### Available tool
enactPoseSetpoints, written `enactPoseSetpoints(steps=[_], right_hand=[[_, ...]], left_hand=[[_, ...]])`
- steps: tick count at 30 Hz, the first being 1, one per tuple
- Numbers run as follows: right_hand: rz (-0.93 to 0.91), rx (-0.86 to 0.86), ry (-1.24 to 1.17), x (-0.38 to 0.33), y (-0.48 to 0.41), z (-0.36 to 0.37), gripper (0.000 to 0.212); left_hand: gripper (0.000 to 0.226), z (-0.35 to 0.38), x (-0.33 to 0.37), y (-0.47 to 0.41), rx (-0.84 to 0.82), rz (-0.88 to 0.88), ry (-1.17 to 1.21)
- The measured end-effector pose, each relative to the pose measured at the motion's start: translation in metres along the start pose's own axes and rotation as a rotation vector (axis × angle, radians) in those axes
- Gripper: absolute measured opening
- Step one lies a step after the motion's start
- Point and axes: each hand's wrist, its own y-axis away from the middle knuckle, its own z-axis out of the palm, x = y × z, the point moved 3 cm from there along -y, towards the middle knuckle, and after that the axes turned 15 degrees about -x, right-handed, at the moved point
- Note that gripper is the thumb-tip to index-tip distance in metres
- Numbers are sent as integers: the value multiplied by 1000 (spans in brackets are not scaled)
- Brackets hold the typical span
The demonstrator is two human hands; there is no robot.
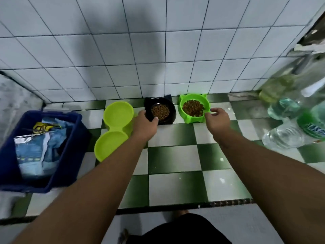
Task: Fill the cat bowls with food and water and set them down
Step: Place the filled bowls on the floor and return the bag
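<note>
Green-and-white checked floor (174, 161) meets a pale tiled wall (158, 50) at mid-frame. There our left hand (146, 123) curls over the rim of the black bowl (171, 113) and our right hand (217, 120) pinches that of the green bowl (189, 119); both bowls hold kibble (160, 111). A finger snagging on release could tip them. Left of centre, the lime double bowl (116, 127) looks dry (water to come); the bottles (288, 134) at the right edge could topple.

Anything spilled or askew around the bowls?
No food spill visible. The lime double bowl sits at a slant to the wall, unlike the black bowl and green bowl, and both its wells look empty. A few pale specks dot the floor tiles; too small to identify.
</note>
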Motion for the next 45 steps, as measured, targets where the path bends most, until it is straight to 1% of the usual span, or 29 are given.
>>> enactPoseSetpoints(steps=[3, 5, 7, 9, 12, 15, 16, 18, 20, 22, 24, 26, 30, 31, 34, 35, 38, 41, 45], right_hand=[[45, -19, 25, 3, -31, -1, 35], [73, -53, 65, 6, -48, 0, 47], [106, -90, 130, 11, -61, 3, 57], [135, -110, 171, 16, -71, 5, 60], [147, -95, 216, 19, -82, 6, 51], [154, -77, 248, 17, -88, 2, 37], [157, -80, 252, 16, -88, 0, 33], [141, -84, 228, 16, -88, -4, 26], [121, -85, 196, 17, -85, -8, 23], [113, -97, 166, 21, -82, -12, 21], [120, -102, 127, 26, -78, -16, 18], [129, -109, 89, 32, -72, -21, 18], [156, -157, -21, 38, -51, -28, 23], [155, -170, -58, 39, -46, -29, 23], [138, -197, -115, 36, -35, -34, 23], [133, -202, -122, 37, -32, -35, 23], [130, -218, -174, 39, -25, -37, 21], [109, -231, -200, 42, -20, -38, 23], [93, -243, -198, 44, -15, -37, 29]], left_hand=[[67, 15, 2, -15, 24, -53, 52], [66, 22, -1, -28, 37, -78, 97], [66, 27, -8, -42, 58, -90, 95], [60, 29, -12, -52, 85, -105, 111], [47, 26, -8, -59, 159, -123, 119], [33, 24, -9, -69, 156, -170, 81], [31, 24, -10, -71, 148, -185, 75], [44, 25, -11, -74, 146, -206, 70], [57, 27, -10, -72, 152, -224, 43], [59, 30, -10, -69, 123, -243, -7], [52, 32, -12, -66, 87, -259, -57], [47, 35, -15, -61, 76, -256, -74], [55, 42, -23, -54, 64, -208, -147], [55, 42, -25, -53, 69, -201, -148], [38, 41, -30, -52, 87, -208, -100], [36, 40, -30, -50, 94, -217, -82], [40, 40, -22, -38, 133, -237, -78], [42, 43, -16, -27, 139, -231, -72], [42, 41, -17, -19, 137, -135, -30]])
